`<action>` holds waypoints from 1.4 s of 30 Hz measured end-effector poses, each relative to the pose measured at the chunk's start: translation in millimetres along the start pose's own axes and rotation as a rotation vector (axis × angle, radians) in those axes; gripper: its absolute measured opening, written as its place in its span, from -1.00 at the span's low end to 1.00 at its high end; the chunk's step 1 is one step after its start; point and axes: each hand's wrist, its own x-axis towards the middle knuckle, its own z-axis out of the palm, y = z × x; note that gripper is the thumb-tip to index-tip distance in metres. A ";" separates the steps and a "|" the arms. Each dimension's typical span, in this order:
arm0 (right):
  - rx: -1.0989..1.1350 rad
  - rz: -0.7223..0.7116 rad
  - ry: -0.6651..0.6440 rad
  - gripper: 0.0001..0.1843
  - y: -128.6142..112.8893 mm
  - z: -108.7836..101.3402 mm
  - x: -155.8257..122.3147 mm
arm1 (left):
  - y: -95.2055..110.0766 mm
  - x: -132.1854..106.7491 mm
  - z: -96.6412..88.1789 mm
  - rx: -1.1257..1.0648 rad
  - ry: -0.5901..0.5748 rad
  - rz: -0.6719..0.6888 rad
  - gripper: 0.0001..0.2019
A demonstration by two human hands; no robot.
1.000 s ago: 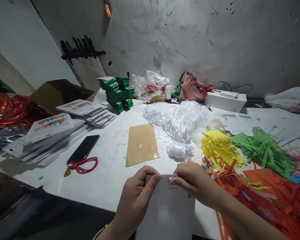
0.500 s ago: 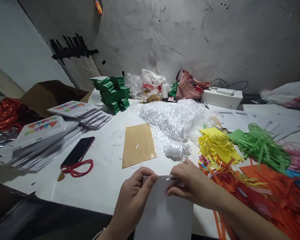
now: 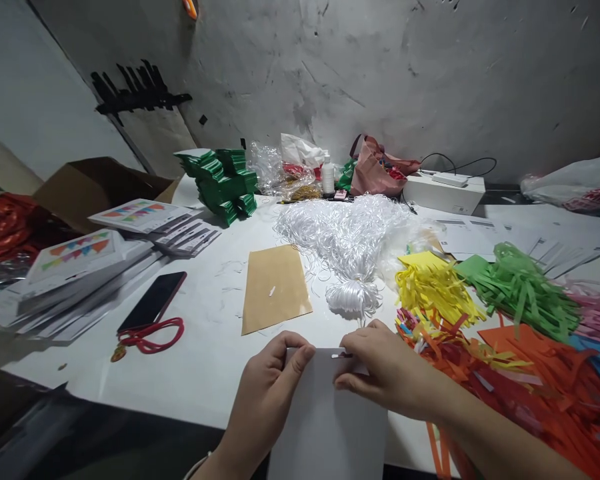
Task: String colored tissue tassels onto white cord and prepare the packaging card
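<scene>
White card, one sheet, lies at the near edge of the table, overhanging it toward the person. Both hands pinch its far edge, likely to keep it flat and steady around the small slot there. The left hand grips the left corner between thumb and bent fingers; the right hand is closed on the edge beside the slot, fingertips tucked under.

Just beyond lies one tan envelope and one bundle of white cord, within easy reach. To the right spread fringed paper heaps in yellow, green and orange. To the left rest one dark phone with a red lanyard, and printed card stacks, kept apart from the working spot.
</scene>
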 end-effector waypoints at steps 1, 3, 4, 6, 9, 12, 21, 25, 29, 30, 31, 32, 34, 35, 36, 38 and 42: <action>0.015 -0.006 -0.012 -0.78 0.0 -3.1 -1.2 | -0.3 0.2 -0.1 0.000 -0.003 -0.004 -0.62; 0.049 -0.013 -0.029 -0.84 -0.1 -8.0 -2.9 | -0.3 0.1 0.1 -0.008 -0.005 -0.013 -0.61; 0.059 -0.009 -0.032 -0.83 -0.3 -8.8 -3.0 | 0.0 -0.1 0.3 -0.013 -0.004 -0.019 -0.61; 0.043 0.018 -0.023 -0.72 -1.0 -6.7 -2.0 | 0.7 -0.5 0.9 -0.017 -0.001 -0.023 -0.62; -0.028 0.053 -0.001 -0.60 -2.2 0.9 0.8 | 1.3 -0.4 1.6 -0.007 0.000 -0.007 -0.63; -0.024 0.031 -0.013 -0.75 -0.6 4.0 1.5 | 0.6 1.4 1.7 -0.008 -0.005 -0.015 -0.63; 0.044 -0.241 0.498 -0.71 5.6 7.3 -23.2 | -10.0 11.7 -8.5 -0.127 -0.011 -0.148 -0.56; -0.056 -0.322 0.576 -0.83 -3.7 38.0 -33.8 | -14.1 13.4 -10.7 -0.175 -0.056 -0.168 -0.57; -0.122 -0.291 0.651 -0.76 -9.0 65.0 -30.6 | -14.1 11.6 -8.4 -0.168 -0.079 -0.174 -0.59; -0.125 -0.276 0.666 -0.76 -10.0 69.0 -29.1 | -14.1 10.9 -7.7 -0.175 -0.084 -0.172 -0.59; -0.121 -0.264 0.678 -0.76 -11.2 72.1 -27.8 | -14.1 10.3 -7.3 -0.181 -0.087 -0.171 -0.59; -0.113 -0.256 0.684 -0.76 -12.4 74.5 -27.0 | -14.3 9.8 -7.0 -0.186 -0.089 -0.170 -0.60; -0.088 -0.255 0.691 -0.78 -14.6 77.9 -26.9 | -15.0 9.3 -6.7 -0.193 -0.086 -0.167 -0.60; -0.072 -0.261 0.695 -0.78 -15.4 79.1 -27.4 | -15.4 9.2 -6.7 -0.196 -0.084 -0.167 -0.60; -0.054 -0.265 0.696 -0.78 -15.8 80.1 -28.2 | -15.8 9.2 -6.6 -0.198 -0.082 -0.168 -0.60; -0.025 -0.260 0.697 -0.76 -15.7 81.1 -29.8 | -16.3 9.2 -6.1 -0.194 -0.076 -0.172 -0.59; -0.018 -0.244 0.709 -0.70 -13.7 81.7 -31.5 | -15.6 8.7 -4.5 -0.192 -0.069 -0.179 -0.61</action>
